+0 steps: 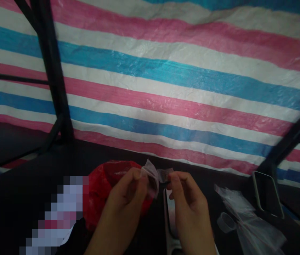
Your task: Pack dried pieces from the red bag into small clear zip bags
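Note:
A small clear plastic bag [151, 173] is stretched between my two hands, above the dark table. My left hand [127, 198] pinches it between thumb and fingers. Closed in a pinch, my right hand [188, 203] grips the other side of the plastic; its fingertips partly cover that edge. Behind and left of my left hand is a crumpled red plastic bag [96, 194]. Beneath my right hand lies a flat silver-and-black object [169, 226], partly covered by that hand, so its kind is unclear.
On the right, several clear plastic bags [253, 219] lie in a loose pile by a small clear ring [226, 222]. A smartphone [269, 194] rests farther right. Dark frame posts [55, 78] and a striped sheet [165, 81] stand behind the table. A blurred-out sheet [59, 216] is at left.

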`<state>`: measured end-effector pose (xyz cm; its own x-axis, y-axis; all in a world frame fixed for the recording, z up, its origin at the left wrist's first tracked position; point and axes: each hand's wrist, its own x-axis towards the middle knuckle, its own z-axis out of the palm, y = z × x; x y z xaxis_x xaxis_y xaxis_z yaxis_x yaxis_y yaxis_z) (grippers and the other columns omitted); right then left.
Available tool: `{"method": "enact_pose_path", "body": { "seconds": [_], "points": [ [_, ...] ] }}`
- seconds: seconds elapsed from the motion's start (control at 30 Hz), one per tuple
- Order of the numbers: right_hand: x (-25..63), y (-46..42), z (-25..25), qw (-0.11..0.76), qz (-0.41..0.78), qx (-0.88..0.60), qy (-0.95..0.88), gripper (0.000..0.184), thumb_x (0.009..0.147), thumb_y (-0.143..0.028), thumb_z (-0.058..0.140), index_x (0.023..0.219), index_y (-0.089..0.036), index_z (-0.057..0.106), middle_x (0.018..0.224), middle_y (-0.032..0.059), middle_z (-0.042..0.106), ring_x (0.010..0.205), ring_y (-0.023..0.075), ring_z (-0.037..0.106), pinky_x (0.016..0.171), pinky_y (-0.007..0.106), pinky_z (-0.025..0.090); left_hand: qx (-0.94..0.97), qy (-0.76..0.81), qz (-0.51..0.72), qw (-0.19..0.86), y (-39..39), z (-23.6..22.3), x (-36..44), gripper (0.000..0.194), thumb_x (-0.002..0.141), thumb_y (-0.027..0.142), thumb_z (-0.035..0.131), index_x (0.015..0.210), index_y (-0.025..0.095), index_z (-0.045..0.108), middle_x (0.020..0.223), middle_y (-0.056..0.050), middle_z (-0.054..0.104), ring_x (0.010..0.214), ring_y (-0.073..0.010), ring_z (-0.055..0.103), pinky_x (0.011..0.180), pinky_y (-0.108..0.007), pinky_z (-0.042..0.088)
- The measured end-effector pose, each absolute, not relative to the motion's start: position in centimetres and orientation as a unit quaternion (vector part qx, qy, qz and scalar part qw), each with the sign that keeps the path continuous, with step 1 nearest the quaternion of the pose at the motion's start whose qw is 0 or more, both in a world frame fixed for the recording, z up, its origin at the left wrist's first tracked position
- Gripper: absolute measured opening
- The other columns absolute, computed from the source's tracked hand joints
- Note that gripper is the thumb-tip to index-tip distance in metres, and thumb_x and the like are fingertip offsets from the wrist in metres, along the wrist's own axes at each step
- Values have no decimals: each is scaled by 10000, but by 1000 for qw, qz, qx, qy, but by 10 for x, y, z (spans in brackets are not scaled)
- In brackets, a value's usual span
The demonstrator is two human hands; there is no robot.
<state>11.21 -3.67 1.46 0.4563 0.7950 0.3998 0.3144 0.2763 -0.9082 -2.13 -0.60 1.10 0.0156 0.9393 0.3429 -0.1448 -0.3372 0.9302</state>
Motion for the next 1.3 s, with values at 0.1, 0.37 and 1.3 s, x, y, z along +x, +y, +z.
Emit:
{"method": "enact_pose_path", "body": {
  "seconds": [0.1,0.37,1.3],
  "points": [
    [98,-27,4,619,277,-569,-464,520,920,-715,558,1119,-262,716,1060,95,776,838,246,755,659,332,614,510,347,620,486,2,17,-44,368,837,491,751,634,227,593,616,40,578,551,-112,492,511,-195,416],
    [53,18,-9,575,539,-449,-420,522,874,-544,738,1265,-216,631,1041,89,806,716,231,781,605,341,630,542,447,573,422,15,0,-88,334,877,549,639,707,262,610,694,-9,629,678,-229,588,649,-355,495],
    [66,29,6,518,254,-498,-647,267,950,-253,609,1162,-296,766,1076,26,835,1015,245,792,941,397,592,323,480,642,502,15,-10,-92,397,618,351,714,995,247,647,877,-8,736,743,-234,710,578,-298,506]
  ]
}}
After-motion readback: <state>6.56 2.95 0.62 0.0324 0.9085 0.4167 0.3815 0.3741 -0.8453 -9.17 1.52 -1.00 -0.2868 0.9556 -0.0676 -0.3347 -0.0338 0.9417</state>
